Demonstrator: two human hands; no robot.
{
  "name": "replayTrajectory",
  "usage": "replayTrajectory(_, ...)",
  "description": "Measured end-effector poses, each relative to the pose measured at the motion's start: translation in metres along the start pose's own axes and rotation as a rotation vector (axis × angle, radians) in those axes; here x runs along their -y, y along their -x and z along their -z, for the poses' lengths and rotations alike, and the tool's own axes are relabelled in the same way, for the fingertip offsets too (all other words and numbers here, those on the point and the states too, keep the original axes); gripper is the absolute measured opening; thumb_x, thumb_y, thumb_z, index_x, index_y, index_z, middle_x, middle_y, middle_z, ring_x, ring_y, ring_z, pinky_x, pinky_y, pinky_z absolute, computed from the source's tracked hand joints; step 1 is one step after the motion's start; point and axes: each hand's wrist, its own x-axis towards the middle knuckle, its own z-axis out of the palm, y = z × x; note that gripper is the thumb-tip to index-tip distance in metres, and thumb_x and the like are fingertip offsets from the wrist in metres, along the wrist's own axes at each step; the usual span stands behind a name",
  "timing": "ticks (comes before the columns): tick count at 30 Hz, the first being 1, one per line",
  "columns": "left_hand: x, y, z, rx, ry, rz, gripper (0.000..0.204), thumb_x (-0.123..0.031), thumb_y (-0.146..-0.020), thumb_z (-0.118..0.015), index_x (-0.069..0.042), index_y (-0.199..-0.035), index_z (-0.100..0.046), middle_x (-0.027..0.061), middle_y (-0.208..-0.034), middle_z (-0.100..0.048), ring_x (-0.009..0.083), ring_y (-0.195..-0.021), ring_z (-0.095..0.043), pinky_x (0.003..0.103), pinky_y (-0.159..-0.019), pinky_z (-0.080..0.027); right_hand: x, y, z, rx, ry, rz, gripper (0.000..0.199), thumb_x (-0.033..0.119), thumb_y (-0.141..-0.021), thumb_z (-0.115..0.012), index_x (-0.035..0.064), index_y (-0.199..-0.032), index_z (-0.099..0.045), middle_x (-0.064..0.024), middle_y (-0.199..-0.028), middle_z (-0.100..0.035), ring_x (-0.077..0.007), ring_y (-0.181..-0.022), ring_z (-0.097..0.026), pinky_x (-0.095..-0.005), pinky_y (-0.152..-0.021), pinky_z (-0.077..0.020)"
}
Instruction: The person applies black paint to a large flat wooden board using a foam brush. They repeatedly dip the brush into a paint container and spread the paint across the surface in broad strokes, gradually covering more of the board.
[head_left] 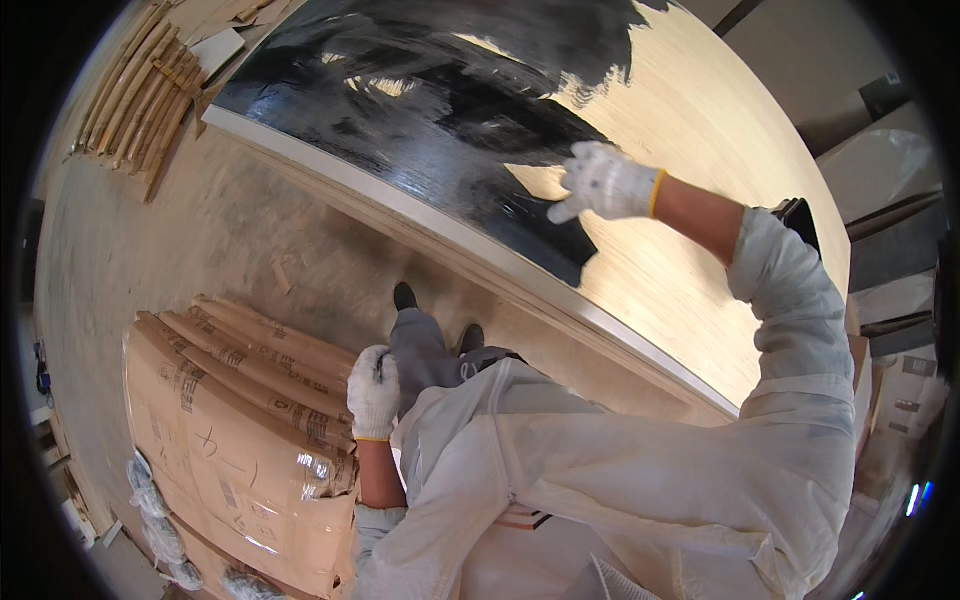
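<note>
My right hand (608,182), in a white knit glove with a yellow cuff, is over a large pale wood-toned board (690,290). Its fingers are bent over the edge of a wet-looking black coating (430,130), and whatever lies under them is hidden. The coating covers the board's left and far part in uneven strokes, with pale patches showing through. Low at my side, my gloved left hand (374,392) is closed, with a small dark bit between its fingers that I cannot make out.
Large brown cardboard packages (230,430) stand by my left hand. More flat brown bundles (140,90) lie at the far left. The board's pale front edge (460,260) runs across before my feet. A black object (798,220) shows beyond my right sleeve. Wrapped stacks (885,170) line the right.
</note>
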Motion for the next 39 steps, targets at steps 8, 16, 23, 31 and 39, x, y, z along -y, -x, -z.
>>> replayTrajectory(8,-0.002,-0.005,-0.013,0.030,-0.009,-0.008,0.024,-0.018,-0.102,-0.066,-0.004,-0.119,-0.075,0.0185,-0.113,-0.078,0.0385,-0.102,-0.076,0.045,-0.090,-0.060,0.029,0.085,-0.026,0.016,-0.046,-0.102,0.046,0.014,-0.096,-0.070,0.0552,-0.115,-0.078,0.0036,-0.085,-0.068,-0.0212,-0.088,-0.068,-0.0375,-0.082,-0.0531)
replayTrajectory(16,-0.024,-0.010,-0.006,0.034,-0.047,-0.086,0.024,-0.018,-0.101,-0.066,-0.003,-0.117,-0.075,0.0192,-0.112,-0.077,0.0389,-0.102,-0.076,0.045,-0.090,-0.059,0.011,-0.003,-0.024,-0.186,0.037,-0.069,0.021,0.040,-0.102,-0.064,0.0445,-0.104,-0.084,0.0024,-0.084,-0.069,-0.0220,-0.087,-0.066,-0.0357,-0.079,-0.0514)
replayTrajectory(23,-0.018,0.002,-0.005,0.056,-0.035,-0.046,0.025,-0.018,-0.101,-0.065,-0.001,-0.118,-0.074,0.0196,-0.111,-0.077,0.0385,-0.102,-0.075,0.045,-0.091,-0.059,0.007,0.056,-0.037,-0.040,-0.008,-0.009,0.026,0.047,-0.106,-0.059,0.0388,-0.100,-0.083,0.0021,-0.083,-0.072,-0.0236,-0.084,-0.068,-0.0360,-0.083,-0.0511)
replayTrajectory(31,-0.013,-0.004,-0.013,0.097,-0.024,-0.013,0.024,-0.019,-0.101,-0.066,-0.003,-0.117,-0.075,0.0188,-0.113,-0.078,0.0384,-0.103,-0.076,0.045,-0.092,-0.059,0.024,0.120,-0.048,0.102,-0.068,-0.222,0.024,0.034,-0.106,-0.062,0.0466,-0.104,-0.082,0.0001,-0.087,-0.073,-0.0234,-0.083,-0.068,-0.0373,-0.082,-0.0521)
replayTrajectory(39,-0.051,-0.019,-0.006,0.092,-0.060,-0.141,0.022,-0.018,-0.101,-0.066,-0.005,-0.116,-0.076,0.0180,-0.111,-0.078,0.0403,-0.104,-0.075,0.046,-0.092,-0.059,-0.057,-0.004,-0.003,-0.021,-0.222,-0.537,0.045,0.054,-0.101,-0.067,0.0139,-0.105,-0.087,-0.0103,-0.101,-0.079,-0.0363,-0.106,-0.065,-0.0463,-0.093,-0.0559)
